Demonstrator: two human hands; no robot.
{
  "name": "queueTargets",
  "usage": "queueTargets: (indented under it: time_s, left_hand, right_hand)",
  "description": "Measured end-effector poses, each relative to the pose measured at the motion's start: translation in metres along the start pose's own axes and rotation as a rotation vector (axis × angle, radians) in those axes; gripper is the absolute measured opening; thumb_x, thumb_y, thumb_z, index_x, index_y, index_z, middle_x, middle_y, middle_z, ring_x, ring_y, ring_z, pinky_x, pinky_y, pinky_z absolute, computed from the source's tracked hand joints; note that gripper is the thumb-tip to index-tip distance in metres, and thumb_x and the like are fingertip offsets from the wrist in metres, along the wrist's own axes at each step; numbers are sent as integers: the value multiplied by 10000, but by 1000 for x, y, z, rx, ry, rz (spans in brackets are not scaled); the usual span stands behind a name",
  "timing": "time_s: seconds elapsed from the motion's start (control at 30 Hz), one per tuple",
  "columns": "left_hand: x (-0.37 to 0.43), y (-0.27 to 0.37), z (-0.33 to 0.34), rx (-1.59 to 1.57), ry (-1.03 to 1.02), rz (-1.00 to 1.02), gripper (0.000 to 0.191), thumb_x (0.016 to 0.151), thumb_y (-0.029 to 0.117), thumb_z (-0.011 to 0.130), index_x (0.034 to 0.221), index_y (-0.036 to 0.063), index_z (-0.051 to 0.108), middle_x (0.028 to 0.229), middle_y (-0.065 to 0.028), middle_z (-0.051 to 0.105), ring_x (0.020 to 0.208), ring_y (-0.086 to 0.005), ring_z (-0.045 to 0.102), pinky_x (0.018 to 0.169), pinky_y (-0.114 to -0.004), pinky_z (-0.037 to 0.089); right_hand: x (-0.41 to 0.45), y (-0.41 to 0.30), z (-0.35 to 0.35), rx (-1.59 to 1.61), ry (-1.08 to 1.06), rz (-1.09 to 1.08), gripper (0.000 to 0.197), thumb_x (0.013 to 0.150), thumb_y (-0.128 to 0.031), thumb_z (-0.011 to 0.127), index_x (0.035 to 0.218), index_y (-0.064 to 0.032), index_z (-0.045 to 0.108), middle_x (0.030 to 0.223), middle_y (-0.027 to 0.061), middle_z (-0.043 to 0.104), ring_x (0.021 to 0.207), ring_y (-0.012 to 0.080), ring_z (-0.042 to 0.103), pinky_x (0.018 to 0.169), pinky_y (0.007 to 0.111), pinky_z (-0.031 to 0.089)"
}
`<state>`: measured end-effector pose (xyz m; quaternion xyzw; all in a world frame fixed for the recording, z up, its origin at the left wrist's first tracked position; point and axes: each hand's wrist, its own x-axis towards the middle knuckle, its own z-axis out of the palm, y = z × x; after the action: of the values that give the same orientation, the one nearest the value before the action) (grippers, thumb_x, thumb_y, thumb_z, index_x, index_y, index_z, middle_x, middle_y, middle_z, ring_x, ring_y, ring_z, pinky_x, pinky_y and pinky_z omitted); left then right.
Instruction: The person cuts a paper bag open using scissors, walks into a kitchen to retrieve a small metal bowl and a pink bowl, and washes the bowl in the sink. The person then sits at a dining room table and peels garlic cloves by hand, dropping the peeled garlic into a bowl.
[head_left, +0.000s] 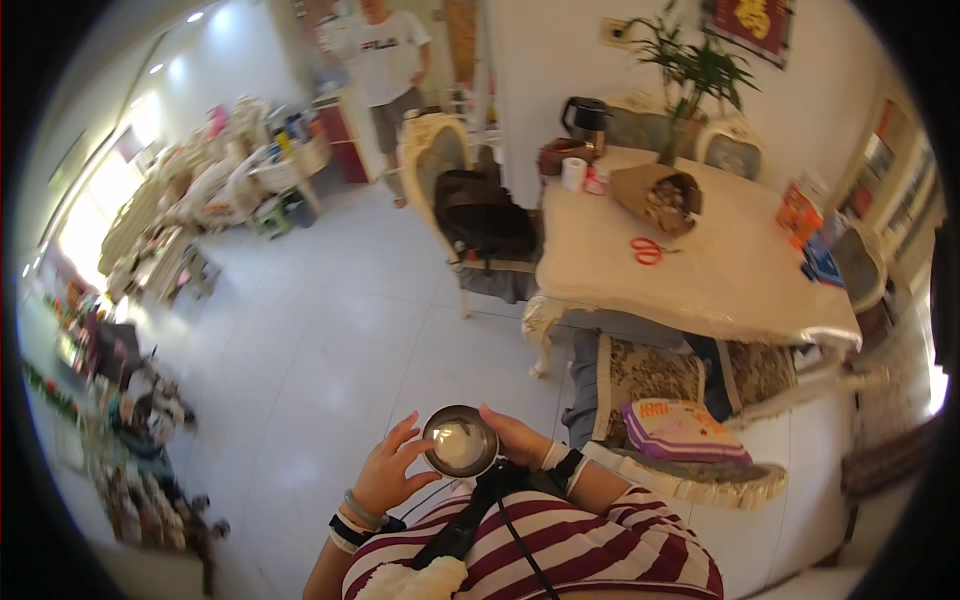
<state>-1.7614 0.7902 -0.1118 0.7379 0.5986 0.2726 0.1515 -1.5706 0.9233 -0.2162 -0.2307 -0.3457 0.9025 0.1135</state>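
Observation:
A round metal bowl (460, 441) with something whitish inside is held in front of my striped top, above the floor. My right hand (517, 437) grips its right side, with the thumb at the rim and the other fingers hidden. On the bowl's left is my left hand (395, 463), fingers spread; one fingertip reaches the rim, and whether it bears any weight I cannot tell. Both wrists wear bands.
A cream dining table (720, 277) ahead right bears red-handled scissors (647, 252), a paper-wrapped bundle (656, 196) and a plant. A chair with a black bag (484, 214) stands beside it. A printed sack (681, 431) lies on a nearer chair. A person (390, 60) stands beyond.

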Motion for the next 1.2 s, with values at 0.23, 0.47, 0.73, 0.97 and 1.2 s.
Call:
queueTargets:
  time_s: [0.23,0.47,0.73,0.97,1.2]
  left_hand:
    - [91,-66,1,-166,-145,149,339,627,204,810,880,76,624,1177,-176,550,949,-320,601,809,-361,487]
    - [182,-130,12,-162,-211,190,358,590,215,833,839,71,621,1112,-176,576,966,-328,583,807,-374,481]
    - [294,-183,33,-329,-278,68,334,581,143,840,811,70,609,1014,-105,578,793,-195,544,696,-297,467]
    - [406,-214,86,-355,-322,210,329,581,115,838,768,52,575,834,-35,551,675,-130,518,595,-252,438]
    - [501,-216,149,-277,-293,393,343,515,147,831,739,64,585,865,-99,546,857,-272,520,743,-353,446]
  right_hand:
    - [-2,-33,-31,11,213,-198,576,948,-533,331,1285,-87,469,1159,89,576,983,176,572,807,318,482]
    - [-11,-33,-90,386,849,-489,443,945,-408,435,1165,-29,494,979,123,616,831,201,600,744,328,490]
    - [-5,-42,-93,585,1172,-715,287,920,-274,496,1072,-33,532,885,93,620,724,176,604,628,300,500]
    - [-40,-37,-48,-231,2224,-922,223,861,-106,582,1069,-34,547,926,84,577,801,159,584,654,277,479]
    - [-45,-24,33,-777,3359,321,670,722,-162,685,1300,-23,374,1312,209,406,1222,384,367,1034,470,264]
